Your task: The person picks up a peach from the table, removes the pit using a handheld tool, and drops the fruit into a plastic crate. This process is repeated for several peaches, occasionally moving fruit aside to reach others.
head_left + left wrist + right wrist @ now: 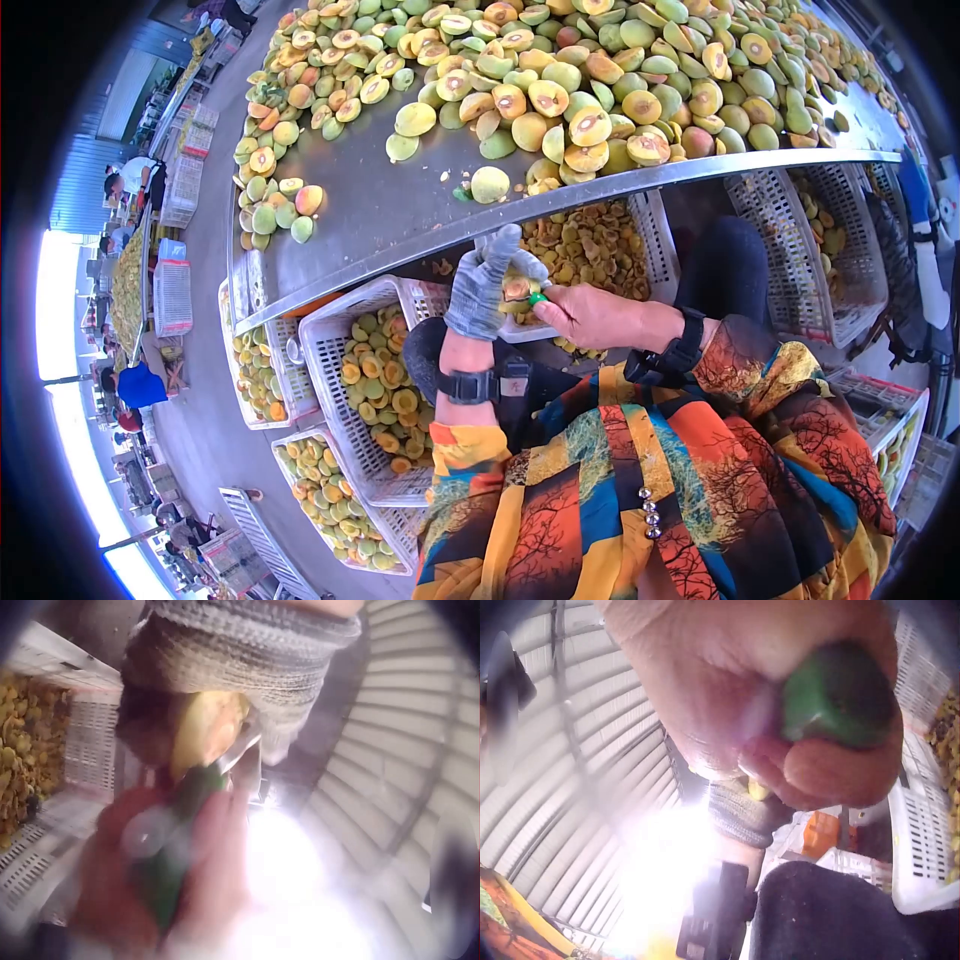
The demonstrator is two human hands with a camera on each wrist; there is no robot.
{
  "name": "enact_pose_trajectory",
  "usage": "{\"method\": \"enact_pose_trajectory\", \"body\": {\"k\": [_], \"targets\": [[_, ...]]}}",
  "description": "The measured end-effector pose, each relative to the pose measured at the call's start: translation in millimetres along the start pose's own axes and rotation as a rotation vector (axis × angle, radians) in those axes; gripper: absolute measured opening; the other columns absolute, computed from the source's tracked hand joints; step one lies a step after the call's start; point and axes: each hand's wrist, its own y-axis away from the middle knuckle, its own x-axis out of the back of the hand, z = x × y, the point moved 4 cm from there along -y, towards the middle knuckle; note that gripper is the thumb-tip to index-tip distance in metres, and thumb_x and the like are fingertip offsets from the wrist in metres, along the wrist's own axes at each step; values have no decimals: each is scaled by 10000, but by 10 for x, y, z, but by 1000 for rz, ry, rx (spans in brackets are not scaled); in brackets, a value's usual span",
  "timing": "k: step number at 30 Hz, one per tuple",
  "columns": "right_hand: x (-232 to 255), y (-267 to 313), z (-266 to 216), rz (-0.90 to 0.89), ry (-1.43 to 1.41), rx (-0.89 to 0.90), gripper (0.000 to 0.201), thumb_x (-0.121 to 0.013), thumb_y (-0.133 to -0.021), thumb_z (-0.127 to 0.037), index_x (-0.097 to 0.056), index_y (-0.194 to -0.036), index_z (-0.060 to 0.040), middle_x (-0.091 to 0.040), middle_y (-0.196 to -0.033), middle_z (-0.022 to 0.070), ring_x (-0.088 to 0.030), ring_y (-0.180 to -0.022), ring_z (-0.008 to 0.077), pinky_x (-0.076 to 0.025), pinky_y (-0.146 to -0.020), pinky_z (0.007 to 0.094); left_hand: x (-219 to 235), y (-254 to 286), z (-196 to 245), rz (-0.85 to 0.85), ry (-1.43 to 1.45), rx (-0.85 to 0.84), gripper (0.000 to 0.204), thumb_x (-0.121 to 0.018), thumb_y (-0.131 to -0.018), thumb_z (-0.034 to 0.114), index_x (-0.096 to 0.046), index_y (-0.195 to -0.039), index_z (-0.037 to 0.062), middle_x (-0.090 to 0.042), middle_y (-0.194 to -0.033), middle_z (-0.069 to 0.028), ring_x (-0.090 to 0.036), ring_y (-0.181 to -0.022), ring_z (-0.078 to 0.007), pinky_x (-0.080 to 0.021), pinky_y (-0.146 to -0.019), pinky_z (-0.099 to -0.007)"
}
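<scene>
My left hand (477,296), in a grey knit glove, holds a cut piece of peach-like fruit (517,289), with yellow-green skin and pinkish flesh. Bare, my right hand (612,318) is curled round the green handle (180,844) of a small knife. Its metal blade (241,754) lies right at the fruit's edge in the left wrist view. From the right wrist, the thick end of the green handle (838,696) sticks out of the fist, and the gloved hand (740,814) shows behind it. Both hands meet over a crate, just below the table edge.
A metal table (370,205) in front bears a heap of halved fruit (590,90). Under its raised rim (600,187) stands a white crate (655,245) of cut pieces. More fruit-filled crates (325,330) stand at the left, others (790,260) at the right. My knees flank the middle crate.
</scene>
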Motion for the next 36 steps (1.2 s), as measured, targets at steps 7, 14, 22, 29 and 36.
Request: {"method": "enact_pose_trajectory", "body": {"k": [7,14,22,29,36], "targets": [[-242,111,69,-263,-820,-493,428,-281,-925,-405,-464,-883,-21,-376,-549,-8,-344,-372,57,-311,-312,206,-2,-19,-94,-29,-8,-50,389,-649,-755,395,-595,-682,17,-596,-623,-101,-592,-548,-190,-507,-538,-304],[-292,91,119,-421,-1611,-292,428,-282,-915,-477,-449,-884,-84,-314,-553,-52,-269,-363,21,-242,-299,176,3,-223,-486,204,541,108,529,-447,-770,638,-559,-732,123,-576,-684,-43,-556,-578,-228,-487,-546,-360],[42,-2,420,472,125,132,188,-542,-830,-181,-458,-788,-18,-529,-576,170,-526,-465,326,-407,-415,355,147,-160,-493,337,410,-14,656,-347,-810,625,-594,-805,18,-615,-759,-110,-589,-651,-230,-508,-629,-343],[-187,43,146,398,268,168,209,-568,-801,-175,-443,-824,-9,-529,-568,199,-542,-531,372,-429,-484,444,130,-99,-413,342,340,-86,716,-360,-782,673,-596,-811,-2,-600,-691,-106,-579,-572,-212,-500,-520,-295],[-70,82,264,223,-5,-76,289,-547,-794,-264,-492,-827,18,-555,-692,249,-583,-683,375,-460,-635,422,1542,1050,301,716,-622,-239,424,-521,-788,488,-615,-917,95,-613,-790,-128,-591,-672,-251,-482,-627,-346]]}}
